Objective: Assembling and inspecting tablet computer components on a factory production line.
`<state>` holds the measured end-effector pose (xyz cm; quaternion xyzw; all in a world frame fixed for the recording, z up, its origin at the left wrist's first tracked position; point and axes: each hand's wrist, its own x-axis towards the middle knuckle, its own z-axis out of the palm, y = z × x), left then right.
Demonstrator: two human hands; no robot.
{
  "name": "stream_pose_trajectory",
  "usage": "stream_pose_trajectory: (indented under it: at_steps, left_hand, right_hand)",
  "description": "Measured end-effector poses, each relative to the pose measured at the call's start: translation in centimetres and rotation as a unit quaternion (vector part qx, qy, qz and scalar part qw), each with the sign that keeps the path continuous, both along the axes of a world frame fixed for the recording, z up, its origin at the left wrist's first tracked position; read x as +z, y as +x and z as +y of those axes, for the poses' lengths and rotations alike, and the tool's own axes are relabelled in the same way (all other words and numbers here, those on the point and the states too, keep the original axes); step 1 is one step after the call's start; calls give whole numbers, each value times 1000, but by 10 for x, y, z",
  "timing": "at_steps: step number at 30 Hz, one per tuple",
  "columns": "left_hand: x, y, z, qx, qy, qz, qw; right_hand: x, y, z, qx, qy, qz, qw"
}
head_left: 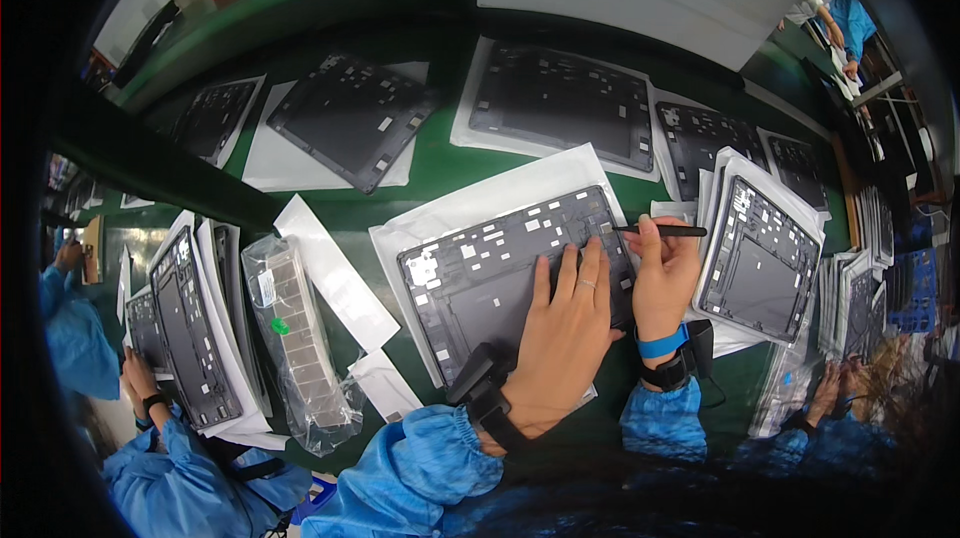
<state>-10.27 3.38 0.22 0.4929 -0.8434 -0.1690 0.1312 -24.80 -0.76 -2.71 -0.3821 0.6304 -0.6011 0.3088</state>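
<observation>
A green bench (436, 166) stretches out before me. My left hand (568, 326) lies flat on the dark grey panel (475, 303), fingers slightly spread, while my right hand (665, 276) pinches a slim black tool (682, 231), its tip near the panel's far right corner. The panel sits askew right in front of me on a white sheet (555, 170): thin, round-cornered, dotted with small white patches, thickest along its far edge and left corner. A clear bag (305, 343) lies left, a stack (757, 288) right; more panels (560, 103) lie beyond.
</observation>
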Motion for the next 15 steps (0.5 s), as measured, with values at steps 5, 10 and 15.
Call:
stream_pose_trajectory:
  at_steps: [5, 10, 15]
  left_hand:
    - [1, -4, -7, -1, 27, -17, 999]
    - [2, -3, -5, 20, -24, -20, 999]
    - [0, -4, -7, 3, 35, -10, 999]
  right_hand:
    - [1, 6, 1, -10, 12, 37, 999]
    - [1, 10, -1, -4, 0, 82, 997]
    - [-2, 7, -1, -19, -4, 76, 997]
